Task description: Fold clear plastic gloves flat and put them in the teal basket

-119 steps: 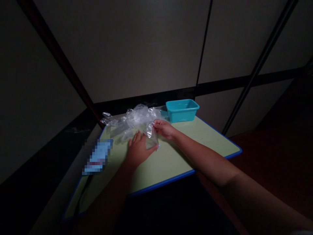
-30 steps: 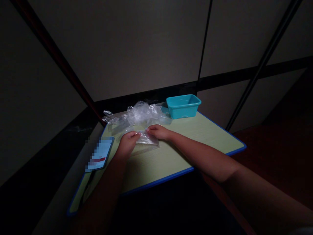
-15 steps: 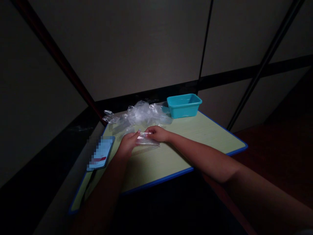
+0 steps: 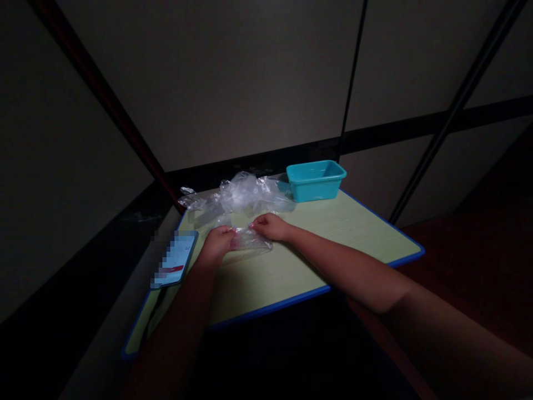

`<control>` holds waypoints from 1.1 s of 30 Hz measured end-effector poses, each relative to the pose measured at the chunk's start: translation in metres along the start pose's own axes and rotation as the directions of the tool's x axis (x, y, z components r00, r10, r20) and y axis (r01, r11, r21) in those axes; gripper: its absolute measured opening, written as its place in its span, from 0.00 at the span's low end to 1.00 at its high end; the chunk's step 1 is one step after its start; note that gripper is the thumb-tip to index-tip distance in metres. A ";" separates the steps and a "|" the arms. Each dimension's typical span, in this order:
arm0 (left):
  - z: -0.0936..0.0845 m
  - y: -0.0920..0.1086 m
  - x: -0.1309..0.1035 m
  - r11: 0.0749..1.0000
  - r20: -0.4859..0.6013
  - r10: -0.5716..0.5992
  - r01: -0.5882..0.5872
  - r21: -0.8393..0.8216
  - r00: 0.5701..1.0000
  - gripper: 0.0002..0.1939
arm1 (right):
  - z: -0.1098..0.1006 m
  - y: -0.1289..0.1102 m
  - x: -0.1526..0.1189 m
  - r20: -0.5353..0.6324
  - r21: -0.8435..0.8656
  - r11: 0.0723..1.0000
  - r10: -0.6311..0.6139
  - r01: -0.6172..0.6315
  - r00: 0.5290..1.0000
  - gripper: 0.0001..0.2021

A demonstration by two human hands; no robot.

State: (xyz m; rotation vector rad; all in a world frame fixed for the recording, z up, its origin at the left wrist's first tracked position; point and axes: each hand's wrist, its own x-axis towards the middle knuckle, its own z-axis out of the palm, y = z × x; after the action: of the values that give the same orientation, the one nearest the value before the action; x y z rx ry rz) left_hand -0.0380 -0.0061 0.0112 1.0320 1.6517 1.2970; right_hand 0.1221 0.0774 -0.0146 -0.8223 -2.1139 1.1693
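Observation:
A clear plastic bag is stretched between my two hands, just above the table. My left hand is closed on its left side, thumb and fingers pinching the film. At the upper right of the bag, my right hand pinches its edge between thumb and fingertips. Just beyond my hands lies a crumpled heap of clear plastic bags, loosely piled and shiny.
A turquoise plastic basket stands at the back right of the pale table, which has a blue edge. On the left lies a phone with its screen lit. Cabinet panels rise behind the table.
My fingers have shifted on the bag: its top edge now shows between both pinches, and the film looks looser and more wrinkled. The heap and basket have stayed in place.

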 end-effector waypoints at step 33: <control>-0.011 0.008 -0.005 0.978 0.134 0.023 -0.050 0.202 0.991 0.12 | 0.007 0.004 -0.002 -0.009 -0.204 0.978 -0.045 0.042 0.999 0.09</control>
State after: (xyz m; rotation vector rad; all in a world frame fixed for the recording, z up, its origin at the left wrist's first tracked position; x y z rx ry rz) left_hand -0.0457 -0.0134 0.0218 1.2480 1.6979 1.0732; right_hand 0.1192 0.0739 -0.0213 -0.8668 -2.2553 0.9326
